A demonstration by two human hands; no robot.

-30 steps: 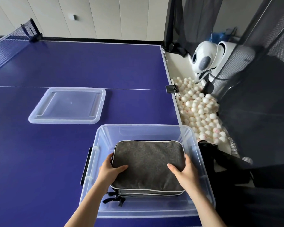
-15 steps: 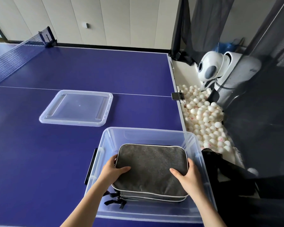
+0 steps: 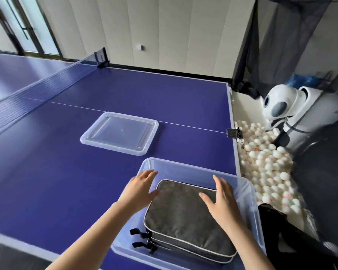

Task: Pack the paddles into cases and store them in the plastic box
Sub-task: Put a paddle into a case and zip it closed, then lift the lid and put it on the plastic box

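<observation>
Now both hands had let go of the case (image 3: 185,217): half a second before they gripped its near corners, and here they hovered with fingers spread and straight, holding nothing. The left hand (image 3: 140,189) was over the box's (image 3: 183,168) left wall, the right hand (image 3: 221,199) above the case's far right corner. The grey case lay flat inside the box at the surface's (image 3: 66,172) near right edge. The lid (image 3: 119,132) lay apart, farther left. The view had tilted up, showing more net (image 3: 37,90). No writing could be read.
</observation>
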